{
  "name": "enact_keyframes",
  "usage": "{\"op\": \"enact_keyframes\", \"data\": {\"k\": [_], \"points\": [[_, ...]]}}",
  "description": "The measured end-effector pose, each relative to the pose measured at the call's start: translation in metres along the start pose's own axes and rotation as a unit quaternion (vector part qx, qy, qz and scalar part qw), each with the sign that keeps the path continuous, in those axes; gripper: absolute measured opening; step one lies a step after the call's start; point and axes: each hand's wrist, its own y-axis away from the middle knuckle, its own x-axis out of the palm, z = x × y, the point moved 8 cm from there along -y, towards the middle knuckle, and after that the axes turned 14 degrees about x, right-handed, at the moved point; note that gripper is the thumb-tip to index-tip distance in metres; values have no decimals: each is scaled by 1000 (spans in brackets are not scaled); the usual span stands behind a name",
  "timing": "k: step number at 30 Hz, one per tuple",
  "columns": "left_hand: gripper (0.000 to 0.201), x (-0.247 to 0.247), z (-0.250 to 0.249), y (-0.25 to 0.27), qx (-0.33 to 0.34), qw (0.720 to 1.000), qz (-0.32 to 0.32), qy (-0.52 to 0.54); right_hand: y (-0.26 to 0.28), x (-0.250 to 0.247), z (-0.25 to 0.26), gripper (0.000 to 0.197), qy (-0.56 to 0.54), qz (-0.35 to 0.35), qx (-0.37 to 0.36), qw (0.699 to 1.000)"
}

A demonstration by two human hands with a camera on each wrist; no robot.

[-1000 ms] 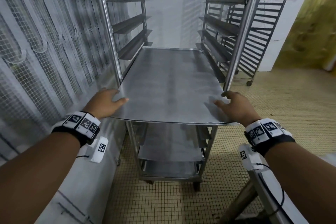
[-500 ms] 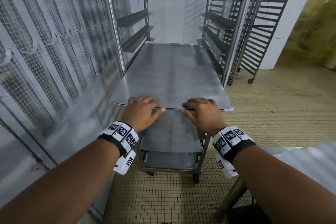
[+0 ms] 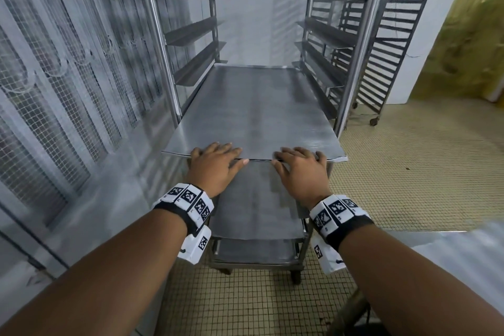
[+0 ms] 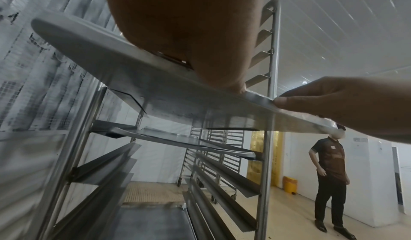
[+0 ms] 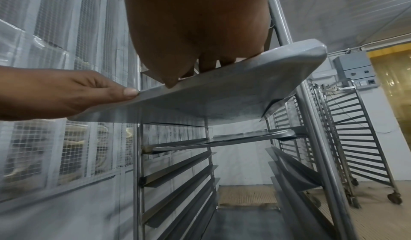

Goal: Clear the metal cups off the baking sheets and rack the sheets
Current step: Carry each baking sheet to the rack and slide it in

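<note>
A: Baking sheet (image 3: 253,109) lies flat on the runners of the near trolley rack (image 3: 362,35), long axis running straight away from the person into the rack; its near short edge overhangs the front posts; no metal cups on it that I can see.

B: And the grip?

A: Both hands on that near edge, side by side, well inboard of the corners; left hand (image 3: 215,169) left of centre, right hand (image 3: 300,174) right of centre; fingers lie fairly straight over the top face, thumbs under or against the edge as the wrist views show it; so pressing and steadying rather than clenched round it.

B: Which way does the sheet lie from the hands?

A: Wholly ahead of them; almost all of its length is forward of the grip; the far edge sits close to the rear posts; judging by that, only a short push along the long axis is left.

B: Nearer hand?

A: Neither; they sit level; an even push ought to keep the sheet square on its runners; other sheets (image 3: 256,207) rest on lower runners beneath.
</note>
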Motion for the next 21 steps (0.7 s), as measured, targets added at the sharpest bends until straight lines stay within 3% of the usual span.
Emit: {"op": "enact_keyframes", "data": {"k": [10,21], "points": [[54,18,42,-80,11,1000,-21,20,-81,30,4,37,-14,4,30,999],[50,38,75,-160,26,999,-30,26,-164,59,1,37,-32,26,54,998]]}}
